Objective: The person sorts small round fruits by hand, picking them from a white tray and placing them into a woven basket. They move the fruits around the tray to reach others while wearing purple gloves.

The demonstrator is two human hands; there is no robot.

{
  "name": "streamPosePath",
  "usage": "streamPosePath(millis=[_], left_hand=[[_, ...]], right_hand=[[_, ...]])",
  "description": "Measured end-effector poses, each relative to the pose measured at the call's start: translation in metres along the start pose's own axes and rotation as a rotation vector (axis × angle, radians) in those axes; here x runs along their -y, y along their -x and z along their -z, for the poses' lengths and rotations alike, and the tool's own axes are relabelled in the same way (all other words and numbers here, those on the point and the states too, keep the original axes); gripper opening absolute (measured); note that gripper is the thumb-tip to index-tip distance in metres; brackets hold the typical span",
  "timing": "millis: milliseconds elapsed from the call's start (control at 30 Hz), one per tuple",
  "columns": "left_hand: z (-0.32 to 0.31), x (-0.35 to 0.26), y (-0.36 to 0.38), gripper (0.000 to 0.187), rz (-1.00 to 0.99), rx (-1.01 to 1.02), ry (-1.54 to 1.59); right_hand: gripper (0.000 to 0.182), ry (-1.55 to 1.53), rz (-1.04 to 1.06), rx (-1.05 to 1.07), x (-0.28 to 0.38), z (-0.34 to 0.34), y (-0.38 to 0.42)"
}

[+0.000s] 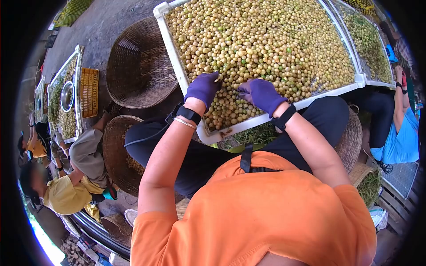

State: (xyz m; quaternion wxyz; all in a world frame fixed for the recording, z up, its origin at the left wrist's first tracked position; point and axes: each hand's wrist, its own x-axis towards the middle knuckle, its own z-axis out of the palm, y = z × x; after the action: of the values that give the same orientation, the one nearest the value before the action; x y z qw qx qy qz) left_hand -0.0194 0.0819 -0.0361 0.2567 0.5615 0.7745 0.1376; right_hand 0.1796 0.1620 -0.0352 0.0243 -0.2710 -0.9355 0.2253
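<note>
A white-framed tray (pixel 175 57) full of small round yellow-green fruits (pixel 257 35) lies across my lap. My left hand (pixel 203 91), in a purple glove, is over the fruits near the tray's left side, its fingers bent together at a small pale piece that I cannot make out. To its right, my right hand (pixel 262 95), also gloved in purple, reaches into the fruits near the front edge. Its thumb and fingertips come together low among the fruits, and whatever is between them is hidden. Dark bands circle both wrists.
A large woven basket (pixel 142 62) stands left of the tray, with another basket (pixel 116 155) holding some fruits nearer me. A person in yellow (pixel 73 195) sits at the left by other trays. At the right are a person in blue (pixel 401 137) and a second tray (pixel 366 44).
</note>
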Motion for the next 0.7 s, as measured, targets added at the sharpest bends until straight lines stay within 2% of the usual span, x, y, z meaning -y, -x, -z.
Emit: streamPosePath(millis=[167,267,333,433,467,500,567,600,633,700], left_hand=[[-0.010,-0.005,-0.001,0.029,-0.075,0.002,0.005],[-0.011,0.000,-0.008,0.025,0.014,0.009,-0.034],[-0.010,0.014,-0.008,0.022,0.072,-0.146,0.223],[0.005,0.028,-0.004,0.019,0.206,-0.262,0.538],[0.012,0.027,-0.002,0.020,0.261,-0.250,0.528],[0.018,0.027,0.001,0.022,0.320,-0.237,0.517],[0.014,0.030,0.003,0.023,0.145,-0.200,0.291],[0.008,0.030,0.003,0.024,0.055,-0.177,0.181],[-0.001,0.029,0.000,0.024,-0.086,-0.157,0.101],[0.001,0.005,-0.002,0.021,-0.076,0.052,-0.067]], right_hand=[[0.022,0.246,-0.042,0.111,0.010,-0.017,-0.005],[0.017,0.317,-0.055,0.082,0.015,-0.020,-0.008],[0.011,0.269,0.002,-0.004,0.014,-0.017,-0.008],[0.018,-0.130,-0.145,0.103,0.008,0.001,-0.014],[0.026,-0.477,-0.281,0.113,0.005,0.009,-0.012],[0.025,-0.774,-0.212,0.020,0.002,0.008,-0.009],[0.025,-1.150,-0.321,0.104,-0.001,0.036,0.006],[0.023,-1.416,-0.286,0.019,-0.003,0.033,0.010],[0.022,-1.524,-0.285,0.018,-0.007,0.034,0.014],[0.020,-1.740,-0.286,0.013,-0.004,0.044,0.020]])
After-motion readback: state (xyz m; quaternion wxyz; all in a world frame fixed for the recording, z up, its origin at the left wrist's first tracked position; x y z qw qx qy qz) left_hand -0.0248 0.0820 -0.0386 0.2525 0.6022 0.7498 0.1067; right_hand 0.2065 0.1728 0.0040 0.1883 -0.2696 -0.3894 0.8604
